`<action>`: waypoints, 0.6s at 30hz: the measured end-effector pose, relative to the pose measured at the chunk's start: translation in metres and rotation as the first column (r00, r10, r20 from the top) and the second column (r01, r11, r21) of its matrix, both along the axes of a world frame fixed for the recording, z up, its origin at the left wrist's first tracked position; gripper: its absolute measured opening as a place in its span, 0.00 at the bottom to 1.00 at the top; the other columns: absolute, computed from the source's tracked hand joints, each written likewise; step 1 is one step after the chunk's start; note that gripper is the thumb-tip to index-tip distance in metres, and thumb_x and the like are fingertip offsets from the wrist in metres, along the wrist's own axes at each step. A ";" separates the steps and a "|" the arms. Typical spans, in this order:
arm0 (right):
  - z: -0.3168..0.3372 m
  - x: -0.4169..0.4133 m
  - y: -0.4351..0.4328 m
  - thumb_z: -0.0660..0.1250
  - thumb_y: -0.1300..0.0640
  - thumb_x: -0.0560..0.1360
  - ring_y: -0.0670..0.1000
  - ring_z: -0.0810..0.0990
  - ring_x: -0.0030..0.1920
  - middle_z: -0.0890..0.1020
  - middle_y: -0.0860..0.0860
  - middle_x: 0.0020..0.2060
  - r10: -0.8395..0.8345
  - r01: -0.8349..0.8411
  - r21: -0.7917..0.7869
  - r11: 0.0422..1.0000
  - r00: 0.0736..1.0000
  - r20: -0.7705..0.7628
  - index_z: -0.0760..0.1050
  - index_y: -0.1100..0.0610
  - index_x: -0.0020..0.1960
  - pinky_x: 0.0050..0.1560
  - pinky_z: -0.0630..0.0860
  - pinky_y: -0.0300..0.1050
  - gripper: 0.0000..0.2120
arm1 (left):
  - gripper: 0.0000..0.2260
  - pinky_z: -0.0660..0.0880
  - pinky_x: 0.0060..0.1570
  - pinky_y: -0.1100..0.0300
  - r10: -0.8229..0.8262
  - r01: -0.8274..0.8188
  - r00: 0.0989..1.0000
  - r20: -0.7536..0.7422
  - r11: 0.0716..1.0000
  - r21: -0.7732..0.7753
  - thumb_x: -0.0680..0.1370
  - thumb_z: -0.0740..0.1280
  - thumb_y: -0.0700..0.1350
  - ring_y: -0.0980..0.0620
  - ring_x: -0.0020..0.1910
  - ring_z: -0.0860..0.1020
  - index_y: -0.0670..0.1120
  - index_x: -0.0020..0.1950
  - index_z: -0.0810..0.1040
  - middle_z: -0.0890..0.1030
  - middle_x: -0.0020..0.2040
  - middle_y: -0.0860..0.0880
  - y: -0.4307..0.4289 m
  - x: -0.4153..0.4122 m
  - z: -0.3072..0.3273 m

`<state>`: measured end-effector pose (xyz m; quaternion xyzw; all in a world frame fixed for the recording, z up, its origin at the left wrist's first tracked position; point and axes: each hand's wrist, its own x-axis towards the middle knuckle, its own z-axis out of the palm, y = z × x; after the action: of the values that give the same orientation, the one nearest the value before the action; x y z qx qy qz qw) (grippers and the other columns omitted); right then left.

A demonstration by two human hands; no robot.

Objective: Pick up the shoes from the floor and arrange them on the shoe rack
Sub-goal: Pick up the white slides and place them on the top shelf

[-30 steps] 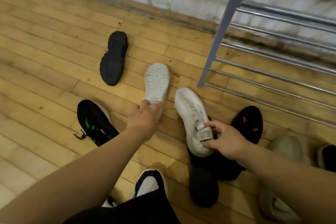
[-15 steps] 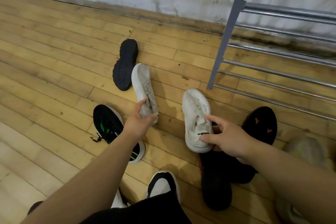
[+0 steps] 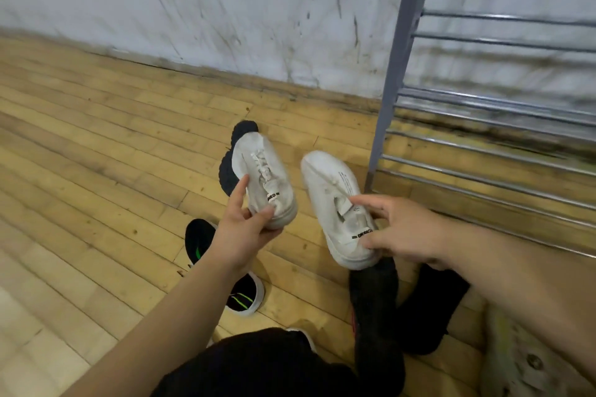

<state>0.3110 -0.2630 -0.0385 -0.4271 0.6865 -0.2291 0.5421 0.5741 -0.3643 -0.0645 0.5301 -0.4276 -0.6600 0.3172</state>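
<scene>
Above the wooden floor [image 3: 96, 155], beside the grey post of the shoe rack [image 3: 396, 74]: two white shoes held up, one per hand, both sole-down, toes pointing away toward the scuffed white wall [image 3: 225, 10]. Left hand [image 3: 245, 229]: grip partly closed round the heel of the first white shoe [image 3: 264, 177]; thumb pressed on the heel collar beside a black-printed tab, index finger stretched straight along the shoe's outer side, other fingers under the sole and hidden. Right hand [image 3: 406, 232]: grip likewise partly closed, on the heel of the second white shoe [image 3: 332, 196]; thumb on the heel near a printed strip, index finger laid across the opening by the tongue, remaining fingers behind the heel, out of sight. White shoes near each other, not touching, a strip of floor showing between them. Behind the first white shoe and partly covered by it, a black shoe [image 3: 227, 171] lies on the floor. Below the left wrist a black shoe with green stripes [image 3: 243, 296] rests on the boards, white sole edge visible. Under the right hand and forearm, a dark shoe [image 3: 377, 303] and a second dark shoe [image 3: 429, 309] lie side by side on the floor; heel of the second white shoe overlaps the nearer one, contact cannot be judged. Bottom right corner: a pale shoe [image 3: 516, 364], blurred. Rack: horizontal metal rails in several tiers, blurred. Black garment [image 3: 258, 364] at bottom centre
</scene>
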 end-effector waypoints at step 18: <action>0.270 -0.120 0.137 0.75 0.66 0.73 0.38 0.84 0.51 0.80 0.34 0.59 -0.428 0.289 -0.689 0.665 0.903 -0.035 0.71 0.35 0.71 0.47 0.82 0.36 0.36 | 0.32 0.83 0.52 0.54 -0.257 0.136 0.962 -0.093 0.747 -0.650 0.82 0.64 0.33 0.48 0.61 0.83 0.64 0.76 0.63 0.78 0.70 0.47 0.082 -0.177 0.328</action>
<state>0.1914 -0.1262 0.2320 -0.4683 0.6779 -0.5194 0.2266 0.3973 -0.2823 0.2638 0.2820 -0.6497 -0.5495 0.4432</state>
